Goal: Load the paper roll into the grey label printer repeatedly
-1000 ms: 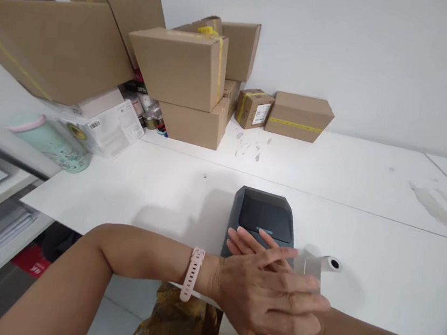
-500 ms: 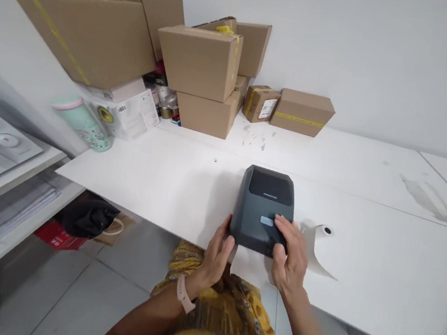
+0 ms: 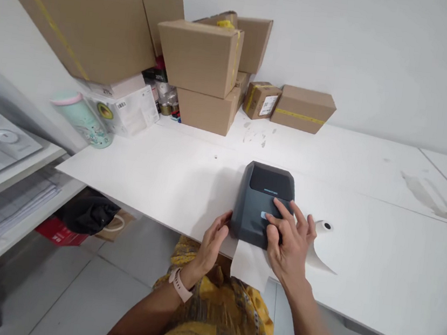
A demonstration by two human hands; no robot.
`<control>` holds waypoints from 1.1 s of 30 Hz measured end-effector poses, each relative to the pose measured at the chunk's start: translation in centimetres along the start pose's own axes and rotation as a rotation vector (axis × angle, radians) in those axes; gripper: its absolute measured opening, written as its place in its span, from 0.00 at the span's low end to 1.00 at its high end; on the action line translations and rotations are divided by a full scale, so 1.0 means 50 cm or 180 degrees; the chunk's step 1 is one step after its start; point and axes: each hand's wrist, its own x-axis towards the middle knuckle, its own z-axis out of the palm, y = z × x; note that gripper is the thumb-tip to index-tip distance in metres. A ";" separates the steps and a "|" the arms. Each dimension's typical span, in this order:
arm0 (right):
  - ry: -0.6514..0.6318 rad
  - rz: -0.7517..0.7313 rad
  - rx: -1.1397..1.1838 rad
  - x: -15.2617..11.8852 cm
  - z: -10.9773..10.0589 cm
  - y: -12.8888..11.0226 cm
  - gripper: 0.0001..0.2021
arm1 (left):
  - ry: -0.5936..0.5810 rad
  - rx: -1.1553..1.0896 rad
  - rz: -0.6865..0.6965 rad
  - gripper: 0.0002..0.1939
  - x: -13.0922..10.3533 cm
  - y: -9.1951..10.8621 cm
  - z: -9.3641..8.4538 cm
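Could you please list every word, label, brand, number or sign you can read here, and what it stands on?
None can be read with certainty.
Dark device: pale lettering, too small.
Small carton: print on its white label, too small.
Long carton: marks on its yellow tape, blurred.
White box: barcode and fine print, too small.
Red item beneath the desk: pale marking, blurred.
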 end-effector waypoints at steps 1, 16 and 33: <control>-0.0029 -0.0004 0.0007 0.001 0.001 0.001 0.08 | 0.0009 -0.0029 0.0019 0.26 0.001 -0.001 0.002; 0.0074 0.0372 0.1166 -0.040 0.004 0.023 0.16 | -0.0228 -0.0092 -0.0078 0.34 -0.015 -0.005 0.006; 0.1163 0.3118 0.2430 -0.109 0.069 -0.070 0.26 | 0.0146 0.0709 0.0591 0.32 -0.007 -0.029 0.045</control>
